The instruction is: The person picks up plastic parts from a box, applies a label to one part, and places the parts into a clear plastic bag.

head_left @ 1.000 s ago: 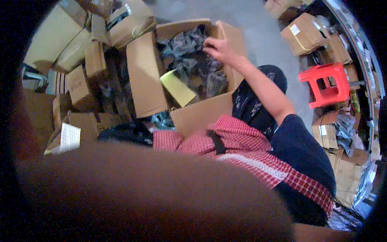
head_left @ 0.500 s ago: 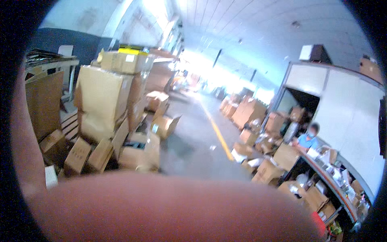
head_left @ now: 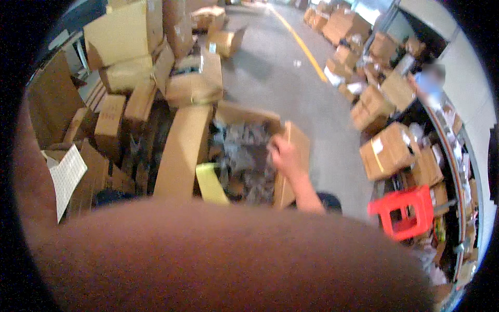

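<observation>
An open cardboard box stands in front of me, filled with a jumble of dark grey small parts whose kind I cannot make out. My right hand is over the box's right wall, fingers curled inward at its inner edge and closed; anything between them is too blurred to see. Beside the parts, a yellow-green strip lies at the near left of the box. Blurred skin very close to the camera, seemingly my left arm, spans the bottom of the picture; no fingers of my left hand can be made out.
Cardboard boxes are stacked at the left, with a printed sheet nearer me. A red plastic stool is at the right, near more boxes and a long workbench. A person is behind the bench. A yellow line marks the floor.
The view has tilted downward, bringing the open box of parts, my right hand and the red stool into sight. The blurred arm still crosses the bottom.
</observation>
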Available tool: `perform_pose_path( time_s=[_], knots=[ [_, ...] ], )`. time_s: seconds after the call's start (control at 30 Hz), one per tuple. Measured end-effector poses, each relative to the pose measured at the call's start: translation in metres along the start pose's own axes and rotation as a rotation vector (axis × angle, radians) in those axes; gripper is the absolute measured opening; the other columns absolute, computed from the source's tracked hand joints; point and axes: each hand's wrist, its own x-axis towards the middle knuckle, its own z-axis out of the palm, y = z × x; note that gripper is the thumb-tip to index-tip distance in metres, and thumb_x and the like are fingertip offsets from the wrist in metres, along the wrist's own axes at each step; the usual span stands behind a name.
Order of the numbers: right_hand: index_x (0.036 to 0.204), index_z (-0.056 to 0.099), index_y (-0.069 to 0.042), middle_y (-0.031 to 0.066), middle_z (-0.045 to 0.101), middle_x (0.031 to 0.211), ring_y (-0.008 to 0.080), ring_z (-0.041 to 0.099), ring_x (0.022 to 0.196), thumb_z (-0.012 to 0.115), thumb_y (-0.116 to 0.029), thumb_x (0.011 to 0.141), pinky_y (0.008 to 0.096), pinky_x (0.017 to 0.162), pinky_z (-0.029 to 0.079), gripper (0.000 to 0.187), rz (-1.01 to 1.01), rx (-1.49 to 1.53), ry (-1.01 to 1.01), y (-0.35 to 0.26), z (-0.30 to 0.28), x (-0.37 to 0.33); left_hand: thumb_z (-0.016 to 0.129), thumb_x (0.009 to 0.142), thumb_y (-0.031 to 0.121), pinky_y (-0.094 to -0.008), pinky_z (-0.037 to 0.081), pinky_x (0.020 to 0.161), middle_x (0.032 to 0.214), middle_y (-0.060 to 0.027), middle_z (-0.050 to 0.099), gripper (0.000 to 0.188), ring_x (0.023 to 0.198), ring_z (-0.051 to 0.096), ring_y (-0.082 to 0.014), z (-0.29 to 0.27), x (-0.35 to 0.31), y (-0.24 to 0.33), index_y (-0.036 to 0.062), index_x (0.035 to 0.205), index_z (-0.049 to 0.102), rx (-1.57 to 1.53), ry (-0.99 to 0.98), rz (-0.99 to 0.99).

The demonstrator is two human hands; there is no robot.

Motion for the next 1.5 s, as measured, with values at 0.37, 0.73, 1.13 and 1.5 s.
perform_pose_path(
  time_s=[0.37,0.73,1.13,1.5],
  knots=[
    [0.1,0.059,-0.008,0.0124,0.068,0.08,0.0259,0.069,0.077,0.061,-0.017,0.092,0.0355,0.068,0.052,0.012,-0.011,0.192,0.066,-0.036,-0.013,0.012,0.083,0.07,0.02,-0.0472,0.027,0.114,0.151,-0.0149,0.033,0.098,0.142,0.031,-0.0269,-0.135,-0.067,0.061,0.0045,0.148,0.026,0.013,0.608,-0.1],
    [0.112,0.057,-0.001,0.012,0.064,0.099,0.0269,0.068,0.079,0.055,-0.019,0.095,0.0373,0.072,0.055,0.025,0.75,1.365,-0.14,-0.113,0.03,-0.006,0.084,0.073,0.019,-0.0411,0.029,0.113,0.147,-0.0178,0.039,0.102,0.137,0.038,-0.0273,0.074,-0.062,-0.112,0.0045,0.151,0.02,-0.955,0.366,-0.775],
    [0.105,0.067,-0.002,0.0081,0.07,0.092,0.0173,0.068,0.082,0.057,-0.027,0.095,0.0321,0.071,0.055,0.028,0.595,0.82,-0.8,-0.051,0.15,-0.029,0.054,0.099,0.023,-0.0304,0.055,0.075,0.101,-0.0099,0.068,0.026,0.091,0.064,-0.0175,0.088,-0.078,-0.155,0.0011,0.11,0.063,-1.461,0.996,-1.003],
    [0.1,0.069,-0.009,0.0186,0.069,0.096,0.0353,0.067,0.093,0.064,-0.027,0.08,0.0466,0.079,0.055,0.027,0.196,-0.331,-0.921,0.085,0.233,-0.116,0.047,0.073,-0.009,-0.0313,0.057,0.077,0.11,-0.0177,0.061,0.037,0.085,0.066,-0.0271,0.093,-0.074,-0.166,-0.0065,0.109,0.057,-1.676,0.778,-1.044]
  ],
)
